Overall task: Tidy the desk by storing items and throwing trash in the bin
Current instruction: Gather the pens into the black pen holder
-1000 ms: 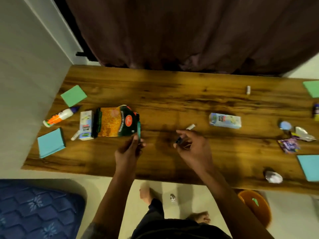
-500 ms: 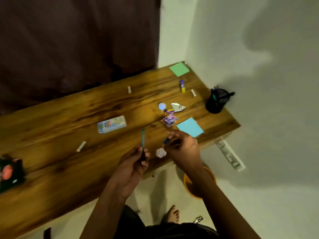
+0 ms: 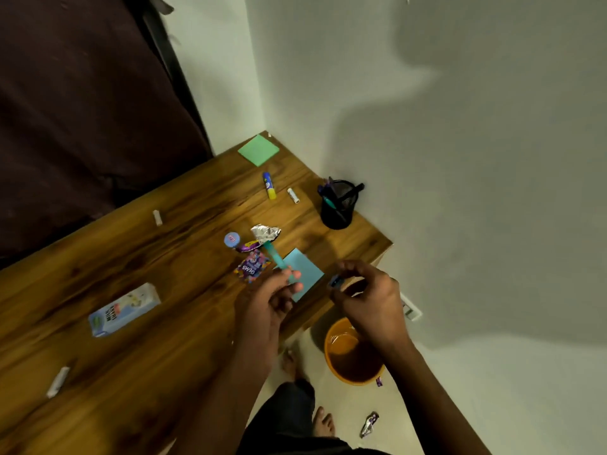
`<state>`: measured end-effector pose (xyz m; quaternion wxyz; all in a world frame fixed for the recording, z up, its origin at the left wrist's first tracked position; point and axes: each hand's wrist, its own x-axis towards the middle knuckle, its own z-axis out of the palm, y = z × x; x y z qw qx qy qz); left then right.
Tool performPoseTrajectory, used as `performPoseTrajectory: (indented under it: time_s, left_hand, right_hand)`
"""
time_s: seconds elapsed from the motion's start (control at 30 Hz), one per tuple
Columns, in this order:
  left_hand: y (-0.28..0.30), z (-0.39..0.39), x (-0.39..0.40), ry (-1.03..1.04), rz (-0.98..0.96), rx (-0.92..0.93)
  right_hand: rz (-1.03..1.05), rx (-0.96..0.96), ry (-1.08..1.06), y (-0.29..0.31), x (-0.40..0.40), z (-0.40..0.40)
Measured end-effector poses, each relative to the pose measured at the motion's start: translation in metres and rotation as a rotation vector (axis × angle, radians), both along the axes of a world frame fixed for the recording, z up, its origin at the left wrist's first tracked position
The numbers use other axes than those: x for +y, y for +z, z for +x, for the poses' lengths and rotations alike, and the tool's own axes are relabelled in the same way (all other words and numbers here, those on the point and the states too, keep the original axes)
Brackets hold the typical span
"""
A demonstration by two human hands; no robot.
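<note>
Left hand (image 3: pixel 272 297) pinching teal pen (image 3: pixel 275 255), right hand (image 3: pixel 364 297) gripping small blue cap (image 3: pixel 335 281). Wrappers (image 3: pixel 253 266), glue stick (image 3: pixel 269 185), milk carton (image 3: pixel 124 309) unsorted on desk (image 3: pixel 147 257); mostly unfinished.

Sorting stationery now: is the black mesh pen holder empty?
No, the pen holder at the desk's corner already has pens standing in it.

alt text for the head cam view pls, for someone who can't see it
A person's left hand holds a teal pen and the right hand pinches a small dark cap over a wooden desk strewn with wrappers and sticky notes; an orange bin sits on the floor below.
</note>
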<state>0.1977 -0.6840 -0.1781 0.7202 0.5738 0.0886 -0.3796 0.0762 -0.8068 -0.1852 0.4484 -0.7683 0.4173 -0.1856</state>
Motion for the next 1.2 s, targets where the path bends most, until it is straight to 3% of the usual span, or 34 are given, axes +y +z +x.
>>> performPoseTrajectory:
  time_s: [0.17,0.37,0.57,0.77,0.97,1.2]
  left_hand:
    - [0.000,0.025,-0.071,-0.017,-0.008,-0.181]
    - [-0.021,0.067,-0.157,0.006,-0.035,-0.435]
    - [-0.051,0.088,-0.206,-0.109,0.023,-0.453]
    - [-0.046,0.094,-0.176,-0.211,0.150,-0.623]
    - [-0.047,0.096,-0.110,-0.087,0.191,-0.553]
    - [-0.021,0.073,-0.053,0.128,0.191,-0.559]
  right_hand:
    - [-0.041,0.025,-0.065,0.009,-0.049,0.036]
    - [-0.238,0.013,-0.163,0.015,-0.105,0.095]
    - [-0.340,0.077,-0.148,0.003,-0.140,0.134]
    - [-0.321,0.123,-0.109,-0.006,-0.144,0.134]
    - [-0.295,0.135,-0.157,-0.011,-0.124,0.117]
    - [-0.211,0.040,-0.047,0.007,-0.082,0.105]
